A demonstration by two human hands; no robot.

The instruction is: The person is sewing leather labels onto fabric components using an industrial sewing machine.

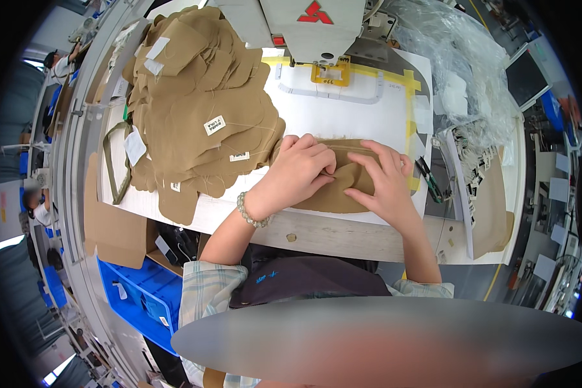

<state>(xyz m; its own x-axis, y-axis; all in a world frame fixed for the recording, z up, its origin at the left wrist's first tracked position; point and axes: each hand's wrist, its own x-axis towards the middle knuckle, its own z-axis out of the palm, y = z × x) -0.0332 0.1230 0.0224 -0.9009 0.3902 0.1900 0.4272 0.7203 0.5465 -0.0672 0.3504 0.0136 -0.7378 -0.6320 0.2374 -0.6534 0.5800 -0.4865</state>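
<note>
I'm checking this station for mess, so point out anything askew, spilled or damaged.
Nothing looks plainly spilled or damaged. At left, the large heap of tan fabric pieces looks askew: its layers overlap at uneven angles. At the far right, crumpled clear plastic sheeting lies bunched up, untidy beside the white sewing machine.

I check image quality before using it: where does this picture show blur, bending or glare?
All in the head view: a blurred oval lies along the bottom; the rail bows strongly at left; the plastic gleams; the left hand and right hand look fairly sharp.
</note>
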